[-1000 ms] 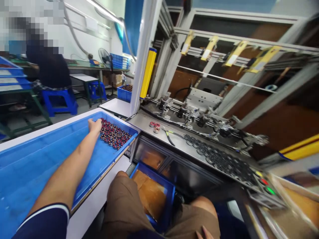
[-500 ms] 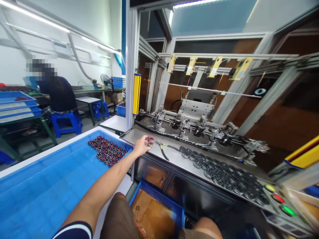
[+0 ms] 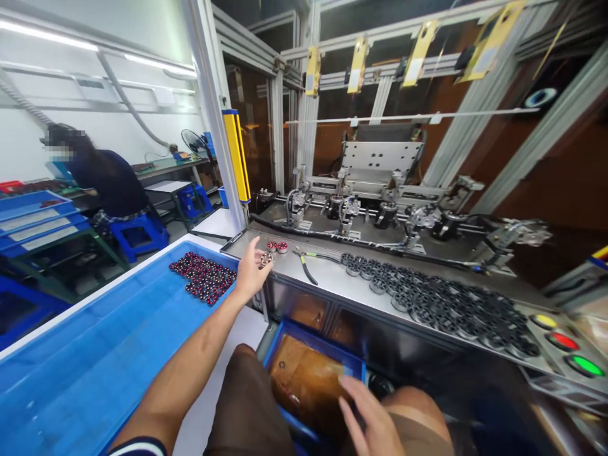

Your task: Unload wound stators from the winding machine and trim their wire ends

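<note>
My left hand (image 3: pixel 251 271) reaches over the near left corner of the steel machine table (image 3: pixel 332 282), palm turned up, with one small copper-wound part (image 3: pixel 265 258) held at its fingertips. Two more such parts (image 3: pixel 277 246) lie on the steel just beyond it. A cluster of the same dark red parts (image 3: pixel 204 277) sits in the big blue tray (image 3: pixel 95 354) to the left. My right hand (image 3: pixel 373 421) hovers low above my knee, fingers spread, holding nothing. A long heap of black ring-shaped parts (image 3: pixel 437 304) covers the steel table to the right.
Pliers (image 3: pixel 304 265) lie on the steel by the loose parts. Fixtures (image 3: pixel 380 209) line the back of the machine; yellow, red and green buttons (image 3: pixel 563 342) sit at right. A blue bin (image 3: pixel 313 373) stands under the table. Another person (image 3: pixel 104 180) sits at a far bench.
My left hand left the red parts in the blue tray, swung right to the steel table and now holds one part with the palm up. My right hand has come into view.
</note>
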A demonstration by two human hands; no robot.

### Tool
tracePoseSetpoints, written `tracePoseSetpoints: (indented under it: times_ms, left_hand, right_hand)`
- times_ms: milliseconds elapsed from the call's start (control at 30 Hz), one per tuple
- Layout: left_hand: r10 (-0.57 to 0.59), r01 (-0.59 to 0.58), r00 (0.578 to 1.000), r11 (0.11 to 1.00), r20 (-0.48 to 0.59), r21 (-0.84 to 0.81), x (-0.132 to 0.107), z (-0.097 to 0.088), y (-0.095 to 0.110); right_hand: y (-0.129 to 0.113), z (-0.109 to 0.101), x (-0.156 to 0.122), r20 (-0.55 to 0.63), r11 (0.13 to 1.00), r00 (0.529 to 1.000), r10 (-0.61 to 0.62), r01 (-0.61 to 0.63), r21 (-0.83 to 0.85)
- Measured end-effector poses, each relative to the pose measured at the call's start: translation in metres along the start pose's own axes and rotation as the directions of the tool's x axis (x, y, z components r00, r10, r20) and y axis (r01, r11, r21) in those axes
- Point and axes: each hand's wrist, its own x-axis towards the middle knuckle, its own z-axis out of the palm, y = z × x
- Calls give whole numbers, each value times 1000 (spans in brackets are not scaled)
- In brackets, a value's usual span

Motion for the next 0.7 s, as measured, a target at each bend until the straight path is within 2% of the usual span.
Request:
tracePoseSetpoints:
  times_ms: [100, 133, 200, 233, 300, 400, 467, 533, 600, 633, 700]
  left_hand:
    - [81, -85, 995, 991, -50, -100, -34, -17, 21]
    - [116, -123, 991, 983, -63, -137, -49, -21, 29]
    - [216, -232, 972, 945, -95, -231, -81, -28, 45]
    - [275, -294, 955, 918, -107, -265, -97, -31, 51]
    - [377, -402, 916, 868, -140, -293, -126, -34, 59]
    - [453, -481, 876, 811, -164, -332, -154, -34, 65]
    - [466, -491, 870, 783, -162, -382, -160, -34, 68]
    - [443, -447, 887, 761, -128, -470, -160, -33, 72]
    - [383, -338, 923, 739, -49, -583, -158, -32, 77]
    - [351, -279, 936, 725, -10, -630, -156, -31, 79]
    - [320, -210, 947, 701, 37, -681, -153, -30, 83]
  right_hand:
    - [-25, -25, 91, 62, 977, 998, -10, -3, 215]
    - [-36, -31, 117, 103, 954, 994, 22, -52, 296]
    - [-59, -37, 155, 217, 882, 974, 64, -157, 444]
    - [-70, -36, 166, 270, 838, 959, 87, -217, 501]
    - [-90, -32, 172, 388, 712, 911, 143, -367, 599]
    - [-110, -24, 159, 526, 464, 825, 205, -555, 690]
    - [-115, -25, 150, 560, 342, 799, 219, -600, 723]
    - [-110, -31, 144, 593, 239, 779, 207, -628, 741]
    - [-95, -39, 141, 655, 155, 749, 104, -663, 733]
    - [-85, -44, 139, 688, 150, 725, -1, -680, 717]
    - [-66, -51, 134, 737, 221, 643, -209, -703, 676]
